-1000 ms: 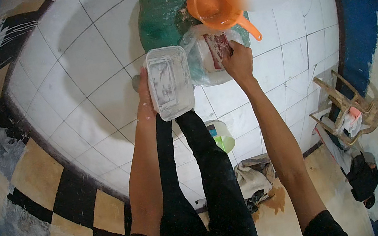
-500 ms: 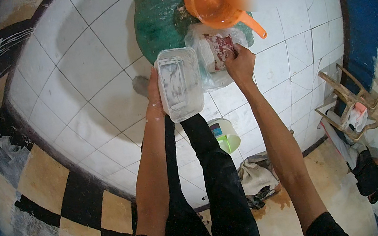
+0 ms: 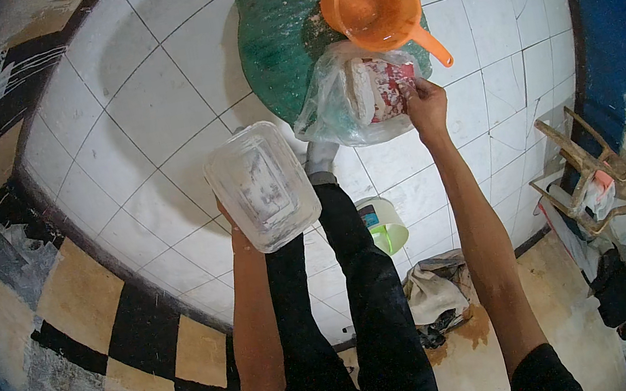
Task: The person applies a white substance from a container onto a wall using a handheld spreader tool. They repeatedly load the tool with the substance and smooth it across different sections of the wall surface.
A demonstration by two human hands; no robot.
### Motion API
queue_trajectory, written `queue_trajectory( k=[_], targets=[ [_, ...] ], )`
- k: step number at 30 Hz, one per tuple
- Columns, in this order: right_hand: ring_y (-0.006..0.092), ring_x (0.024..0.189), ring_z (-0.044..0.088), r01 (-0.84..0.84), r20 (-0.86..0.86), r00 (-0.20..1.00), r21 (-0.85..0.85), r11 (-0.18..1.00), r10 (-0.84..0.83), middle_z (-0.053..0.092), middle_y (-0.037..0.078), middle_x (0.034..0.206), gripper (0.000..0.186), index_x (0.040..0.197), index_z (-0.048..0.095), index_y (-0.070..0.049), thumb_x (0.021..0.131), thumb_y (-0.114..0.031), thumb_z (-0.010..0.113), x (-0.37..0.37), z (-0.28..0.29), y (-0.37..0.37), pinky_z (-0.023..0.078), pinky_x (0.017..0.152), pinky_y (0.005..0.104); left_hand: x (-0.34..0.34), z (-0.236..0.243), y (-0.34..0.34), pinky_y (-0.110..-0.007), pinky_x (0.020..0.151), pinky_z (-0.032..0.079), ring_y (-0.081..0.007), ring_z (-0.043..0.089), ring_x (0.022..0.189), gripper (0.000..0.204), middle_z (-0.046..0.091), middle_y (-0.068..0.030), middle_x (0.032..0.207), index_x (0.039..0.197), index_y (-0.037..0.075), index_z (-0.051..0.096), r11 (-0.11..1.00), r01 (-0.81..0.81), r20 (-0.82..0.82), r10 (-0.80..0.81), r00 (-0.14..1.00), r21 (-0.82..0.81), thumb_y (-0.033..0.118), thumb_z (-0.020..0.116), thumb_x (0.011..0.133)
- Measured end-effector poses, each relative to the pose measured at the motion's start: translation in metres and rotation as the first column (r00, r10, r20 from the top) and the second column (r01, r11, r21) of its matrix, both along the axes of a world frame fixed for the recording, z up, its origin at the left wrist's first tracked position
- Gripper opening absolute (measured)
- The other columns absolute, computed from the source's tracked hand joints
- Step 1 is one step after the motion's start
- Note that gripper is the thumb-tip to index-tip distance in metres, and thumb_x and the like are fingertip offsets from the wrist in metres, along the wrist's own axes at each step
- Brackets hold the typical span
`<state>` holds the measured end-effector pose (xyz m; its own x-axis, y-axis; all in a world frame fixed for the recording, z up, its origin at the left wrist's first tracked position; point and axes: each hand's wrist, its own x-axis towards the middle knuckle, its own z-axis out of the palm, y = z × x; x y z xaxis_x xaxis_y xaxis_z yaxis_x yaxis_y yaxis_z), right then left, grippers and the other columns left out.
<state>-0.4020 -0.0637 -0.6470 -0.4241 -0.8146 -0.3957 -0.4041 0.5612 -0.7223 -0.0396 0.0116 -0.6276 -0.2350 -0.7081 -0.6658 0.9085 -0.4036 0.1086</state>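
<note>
A clear rectangular plastic container (image 3: 261,187), streaked inside with white residue, is tilted in my left hand (image 3: 230,223). Most of that hand is hidden under the container. Farther right, my right hand (image 3: 427,106) pinches the edge of a red packet (image 3: 392,86) smeared with white powder. That packet lies in the mouth of a clear plastic bag (image 3: 325,103), beside something pale. The bag rests partly on a green sack-like bundle (image 3: 272,42). Just beyond the bag sits an orange dipper (image 3: 379,9), its handle pointing toward my right hand.
Behind my legs, a whitish-green bucket (image 3: 386,225) stands on white tiles (image 3: 149,90). A crumpled cloth (image 3: 436,290) lies near the tile edge. At the right, a worn chair (image 3: 614,184) stands by the blue wall. Checkered tiling (image 3: 134,330) runs along the left.
My left hand has brought the container nearer and leftward, tilting it. My right hand has shifted right with the packet's edge, and the bag is spread wider.
</note>
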Motion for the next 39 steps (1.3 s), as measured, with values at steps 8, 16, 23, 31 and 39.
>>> queue_trajectory(
  k=[8, 16, 23, 31, 39],
  targets=[
    [0.0075, 0.06, 0.049, 0.21, 0.273, 0.931, 0.142, 0.967, -0.242, 0.06, 0.002, 0.072, 0.013, 0.091, 0.066, 0.004, 0.091, -0.007, 0.06, 0.019, 0.072, 0.004, 0.043, 0.053, 0.0245, -0.015, -0.003, -0.027, -0.045, 0.095, 0.05, -0.03, 0.058, 0.113, 0.069, 0.057, -0.0148, 0.126, 0.134, 0.005, 0.048, 0.997, 0.04, 0.108, -0.032, 0.994, -0.073, 0.057, 0.052, 0.089],
    [0.0077, 0.053, 0.042, 0.272, 0.329, 0.904, 0.047, 0.961, -0.272, 0.055, 0.001, 0.065, 0.012, 0.085, 0.064, 0.003, 0.09, -0.007, 0.061, 0.046, 0.158, -0.005, 0.031, 0.049, 0.024, -0.045, -0.021, -0.068, -0.041, 0.091, 0.052, -0.027, 0.062, 0.105, 0.055, 0.061, -0.0126, 0.121, 0.13, 0.005, 0.051, 0.988, 0.143, 0.06, -0.147, 0.987, 0.062, 0.046, 0.048, 0.093],
    [0.0105, 0.074, 0.062, 0.039, 0.197, 0.98, -0.036, 0.999, -0.031, 0.068, 0.009, 0.082, 0.017, 0.102, 0.065, 0.006, 0.087, 0.001, 0.061, 0.104, 0.201, 0.002, 0.052, 0.065, 0.0231, -0.072, -0.001, -0.075, -0.039, 0.091, 0.052, -0.0259, 0.06, 0.107, 0.049, 0.06, -0.0116, 0.122, 0.132, 0.006, 0.05, 0.983, 0.156, -0.119, -0.167, 0.979, -0.101, 0.041, 0.04, 0.098],
    [0.0113, 0.058, 0.061, -0.258, -0.14, 0.961, -0.157, 0.953, 0.237, 0.065, 0.011, 0.075, 0.012, 0.093, 0.066, 0.006, 0.082, 0.004, 0.064, 0.168, 0.203, 0.003, 0.051, 0.052, 0.0235, -0.073, 0.005, -0.06, -0.042, 0.093, 0.052, -0.0282, 0.061, 0.108, 0.056, 0.059, -0.0132, 0.125, 0.133, 0.005, 0.049, 0.994, 0.03, -0.207, -0.052, 0.977, -0.109, 0.045, 0.042, 0.095],
    [0.0138, 0.057, 0.06, -0.357, -0.275, 0.912, -0.162, 0.92, 0.306, 0.062, 0.012, 0.073, 0.01, 0.09, 0.064, 0.005, 0.08, 0.005, 0.064, 0.17, 0.214, 0.005, 0.05, 0.051, 0.0256, -0.078, 0.014, -0.057, -0.041, 0.091, 0.052, -0.0274, 0.062, 0.106, 0.054, 0.06, -0.0134, 0.123, 0.131, 0.004, 0.05, 0.997, 0.043, -0.173, -0.054, 0.983, -0.071, 0.044, 0.042, 0.096]
  ],
)
